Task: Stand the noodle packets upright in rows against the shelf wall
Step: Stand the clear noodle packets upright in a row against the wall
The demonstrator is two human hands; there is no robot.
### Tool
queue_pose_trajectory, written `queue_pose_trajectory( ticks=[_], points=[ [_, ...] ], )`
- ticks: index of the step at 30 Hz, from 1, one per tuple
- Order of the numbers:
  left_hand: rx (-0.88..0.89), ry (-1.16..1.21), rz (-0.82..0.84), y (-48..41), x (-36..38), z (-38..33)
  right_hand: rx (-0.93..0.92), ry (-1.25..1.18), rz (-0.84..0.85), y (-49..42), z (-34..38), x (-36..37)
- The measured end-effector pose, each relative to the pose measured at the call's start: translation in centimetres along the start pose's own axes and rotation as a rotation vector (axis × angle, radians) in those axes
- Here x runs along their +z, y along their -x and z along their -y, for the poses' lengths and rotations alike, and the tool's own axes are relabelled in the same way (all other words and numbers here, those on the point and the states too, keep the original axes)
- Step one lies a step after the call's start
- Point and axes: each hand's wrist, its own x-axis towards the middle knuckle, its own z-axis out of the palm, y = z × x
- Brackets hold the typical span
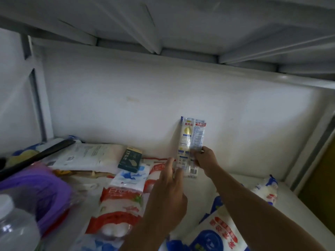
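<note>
Two slim white noodle packets [190, 140] with blue and red print stand upright side by side against the white back wall [126, 105] of the shelf. My right hand [206, 160] grips their lower right side. My left hand [168, 194] reaches in from the left with fingers spread, its fingertips at the packets' lower left edge. Other white packets with red print [121, 201] lie flat on the shelf left of my hands, and blue-printed ones [219, 230] lie flat under my right forearm.
A small dark box [129, 159] and a flat white bag [87, 156] lie at the back left. A purple container [36, 192] and a clear bottle [16, 229] crowd the near left. More packets [266, 192] lie at the right. The shelf above hangs low.
</note>
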Motion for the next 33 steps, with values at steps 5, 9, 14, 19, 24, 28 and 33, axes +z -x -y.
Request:
queue_pose_trajectory(
  ticks=[5, 9, 14, 19, 24, 28, 33],
  points=[
    [0.109, 0.024, 0.055, 0.6, 0.5, -1.5, 0.057, 0.038, 0.100, 1.8, 1.3, -1.4],
    [0.192, 0.045, 0.105, 1.5, 0.2, -2.0, -0.093, 0.481, 0.253, 8.1, 2.2, -5.2],
    [0.174, 0.006, 0.142, 2.8, -1.0, -2.4, -0.337, 0.846, 0.401, 17.6, 1.2, -10.7],
    [0.168, -0.025, 0.126, 4.2, -2.1, -3.1, -0.466, 1.173, 0.557, 23.7, 0.2, -12.7],
    [0.174, -0.015, 0.092, 4.7, -2.5, -3.6, -0.629, 1.367, 0.605, 26.5, -2.3, -12.0],
    [0.159, -0.015, 0.086, 4.6, -2.8, -3.6, -0.819, 1.373, 0.449, 26.7, -4.3, -9.6],
    [0.086, 0.017, -0.022, 4.0, -3.9, -3.3, -0.990, 1.244, 0.354, 26.7, -3.8, -10.3]
  ],
)
